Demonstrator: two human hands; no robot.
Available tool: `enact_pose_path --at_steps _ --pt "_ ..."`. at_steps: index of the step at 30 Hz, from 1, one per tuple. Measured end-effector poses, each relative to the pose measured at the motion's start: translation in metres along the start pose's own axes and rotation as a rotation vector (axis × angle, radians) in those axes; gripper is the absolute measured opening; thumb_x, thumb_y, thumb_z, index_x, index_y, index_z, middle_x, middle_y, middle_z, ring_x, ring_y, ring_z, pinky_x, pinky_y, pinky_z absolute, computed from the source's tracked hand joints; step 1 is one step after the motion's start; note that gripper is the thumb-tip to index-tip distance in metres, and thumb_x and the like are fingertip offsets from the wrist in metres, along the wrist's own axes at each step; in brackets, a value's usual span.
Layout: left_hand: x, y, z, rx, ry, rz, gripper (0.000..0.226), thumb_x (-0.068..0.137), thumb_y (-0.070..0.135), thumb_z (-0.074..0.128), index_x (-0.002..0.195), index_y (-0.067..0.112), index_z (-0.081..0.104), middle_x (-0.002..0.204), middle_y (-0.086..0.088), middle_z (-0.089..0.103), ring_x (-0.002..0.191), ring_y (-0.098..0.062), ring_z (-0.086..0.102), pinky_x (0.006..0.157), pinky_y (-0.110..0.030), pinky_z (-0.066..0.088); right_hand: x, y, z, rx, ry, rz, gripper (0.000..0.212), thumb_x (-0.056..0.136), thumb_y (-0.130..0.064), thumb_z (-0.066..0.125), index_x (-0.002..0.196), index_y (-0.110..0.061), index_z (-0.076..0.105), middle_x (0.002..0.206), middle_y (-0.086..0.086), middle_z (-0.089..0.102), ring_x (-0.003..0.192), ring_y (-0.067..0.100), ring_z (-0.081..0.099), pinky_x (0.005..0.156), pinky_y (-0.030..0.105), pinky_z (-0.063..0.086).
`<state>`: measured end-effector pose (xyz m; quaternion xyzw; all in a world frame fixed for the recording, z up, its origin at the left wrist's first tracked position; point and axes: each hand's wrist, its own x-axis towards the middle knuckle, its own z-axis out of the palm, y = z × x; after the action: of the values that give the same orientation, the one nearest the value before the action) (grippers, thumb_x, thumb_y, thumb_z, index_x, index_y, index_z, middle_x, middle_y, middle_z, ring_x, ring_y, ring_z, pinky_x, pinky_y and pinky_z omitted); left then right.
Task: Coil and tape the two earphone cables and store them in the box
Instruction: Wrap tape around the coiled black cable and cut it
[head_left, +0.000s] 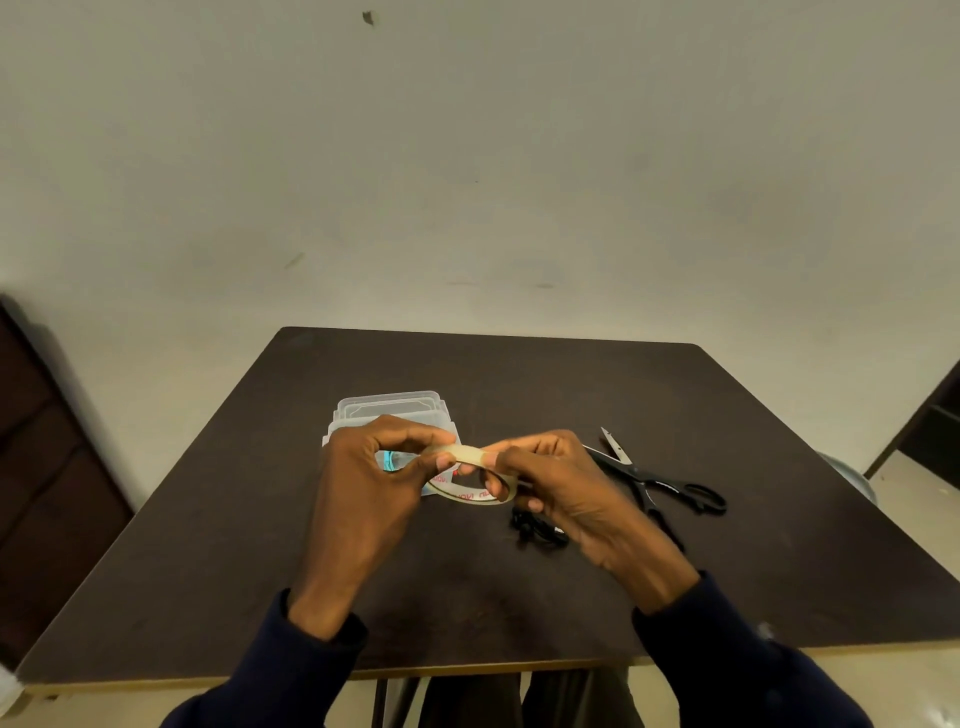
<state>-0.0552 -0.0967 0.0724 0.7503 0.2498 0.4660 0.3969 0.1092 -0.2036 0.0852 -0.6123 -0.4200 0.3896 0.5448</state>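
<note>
Over the dark table (727, 405), your left hand (369, 467) pinches the tape's free end (470, 453) and your right hand (561, 483) grips the tape roll (467, 496), the earphone cable (535, 532) lying below near the box (389, 408); pull crooked and the strip could stick to itself

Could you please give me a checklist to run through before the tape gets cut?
1. Strip pulled off the roll: ok, it spans between the hands.
2. Strip end held: ok, the left hand pinches it.
3. Roll held: ok, the right hand grips it.
4. Scissors within reach: ok, likely; they lie on the table just right of the right hand, blades open.
5. A hand free for the scissors: not ok, both are busy with the tape.
6. Black cable coiled and ready: cannot tell, the right hand partly hides it.
</note>
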Motion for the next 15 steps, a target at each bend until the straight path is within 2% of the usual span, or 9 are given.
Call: enact_pose_path --at_steps 7,12,15 --pt "-0.001 0.000 -0.001 0.023 -0.010 0.003 0.020 0.072 0.031 0.078 0.089 0.020 0.080 0.090 0.013 0.076 0.090 -0.004 0.070 0.084 -0.020 0.054 0.002 0.003 0.002 0.042 0.011 0.022 0.022 0.093 -0.014 0.061 0.092 0.000 0.078 0.072 0.011 0.069 0.064 0.011 0.056 0.053 0.025 0.026" --pt "-0.001 0.000 -0.002 -0.009 -0.036 -0.007 0.026 0.069 0.036 0.075 0.088 0.019 0.081 0.091 0.010 0.076 0.091 -0.005 0.069 0.080 -0.015 0.054 0.009 0.003 0.005 0.014 -0.014 0.033 0.024 0.092 -0.021 0.064 0.091 -0.002 0.079 0.065 0.009 0.063 0.055 0.010 0.046 0.044 0.019 0.025" --pt "0.000 -0.003 -0.001 -0.011 -0.036 -0.019 0.023 0.069 0.035 0.075 0.086 0.020 0.081 0.089 0.009 0.075 0.087 -0.004 0.069 0.077 -0.011 0.054 0.012 0.005 0.007 0.023 -0.011 0.067 0.025 0.091 -0.024 0.066 0.087 -0.002 0.079 0.065 0.009 0.066 0.051 0.009 0.046 0.042 0.017 0.026"
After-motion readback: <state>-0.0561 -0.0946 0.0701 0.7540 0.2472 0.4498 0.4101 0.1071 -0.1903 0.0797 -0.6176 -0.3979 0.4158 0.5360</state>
